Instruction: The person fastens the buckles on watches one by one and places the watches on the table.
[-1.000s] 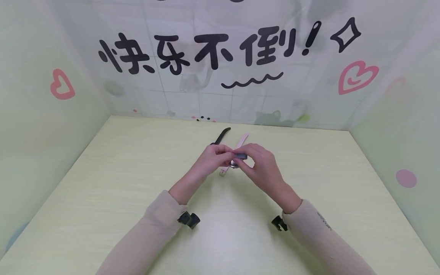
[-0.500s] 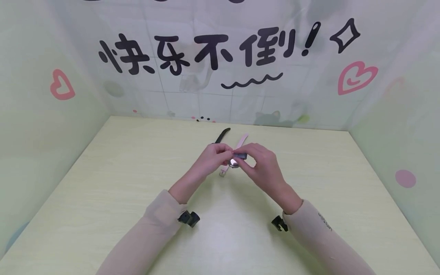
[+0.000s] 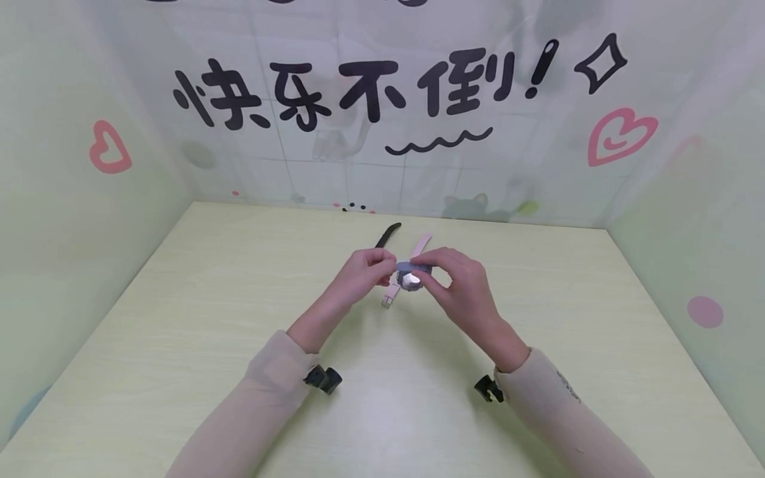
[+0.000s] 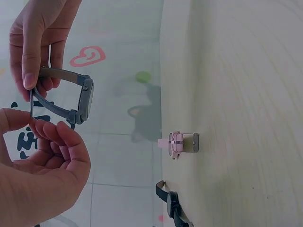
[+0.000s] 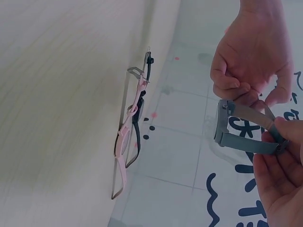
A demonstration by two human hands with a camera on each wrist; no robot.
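A wristwatch (image 4: 85, 99) with a blue-grey strap is held up above the table, its strap bent into a loop and its case facing away from the hands. My right hand (image 3: 463, 282) grips the strap near the buckle (image 5: 282, 145) between thumb and fingers. With thumb and forefinger, my left hand (image 3: 364, 273) pinches the free end of the strap (image 4: 31, 104). Behind the hands a pink watch (image 5: 124, 142) lies on the table, its middle hidden in the head view. A black watch (image 4: 173, 204) lies left of it, mostly covered by my left hand in the head view.
The pale wooden table (image 3: 209, 299) ends at a printed back wall (image 3: 239, 166) with dark lettering. Side walls stand left and right. Small black cameras (image 3: 323, 378) are strapped at both sleeve cuffs.
My left hand has shifted slightly left, and more of the blue-grey strap now shows between the hands. The watch has turned a little, showing more of its case. The lying watches have not moved.
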